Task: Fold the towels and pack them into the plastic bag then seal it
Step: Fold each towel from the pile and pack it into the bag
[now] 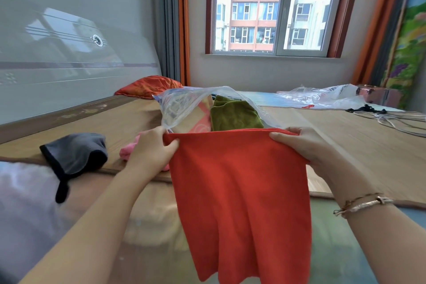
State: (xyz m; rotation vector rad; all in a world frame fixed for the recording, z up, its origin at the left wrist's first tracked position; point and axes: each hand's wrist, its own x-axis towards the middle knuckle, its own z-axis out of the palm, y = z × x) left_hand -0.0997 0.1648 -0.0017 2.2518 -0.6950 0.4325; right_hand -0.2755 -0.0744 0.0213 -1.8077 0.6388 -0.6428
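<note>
Midway: olive-green folded towel [232, 114] already inside clear plastic bag [184, 104] mid-bed, red-orange cloth towel [239, 191] pinched unfolded by both hands [149, 152] [306, 145] at near edge; grey [73, 154], pink [130, 150] towels, sealing remain.

The towel [239, 203] held up is plain red. An olive-green towel [232, 115] sits inside the clear plastic bag [182, 104]. A grey cloth [73, 152] has dark edging.

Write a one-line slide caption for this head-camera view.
Both hands, left and right, hold up a red towel before an open plastic bag containing a green towel.
</note>
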